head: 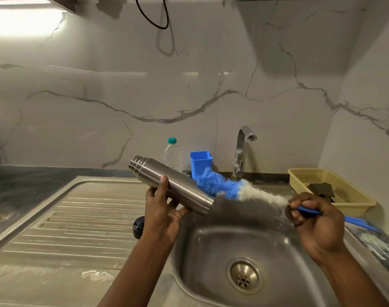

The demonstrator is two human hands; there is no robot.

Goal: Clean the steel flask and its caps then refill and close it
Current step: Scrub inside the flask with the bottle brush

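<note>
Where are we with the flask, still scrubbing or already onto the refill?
Still scrubbing. Done: a black cap lies off on the drainboard. In hand: left hand holds the steel flask tilted over the sink; right hand holds the bottle brush, bristles outside it. Left: rinsing, caps, refilling, closing; the tap is off.

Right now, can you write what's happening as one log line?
step: brushing flask | left hand: holds steel flask tilted over sink | right hand: holds bottle brush, bristles outside flask | black cap: on drainboard

One steel flask [170, 185], one bottle brush [233, 189] and one dark cap [138, 227] are showing. One plastic bottle [173, 155] is standing at twelve o'clock (beside one blue holder [200, 162]), with one basket [331, 191] sitting at three o'clock.
</note>
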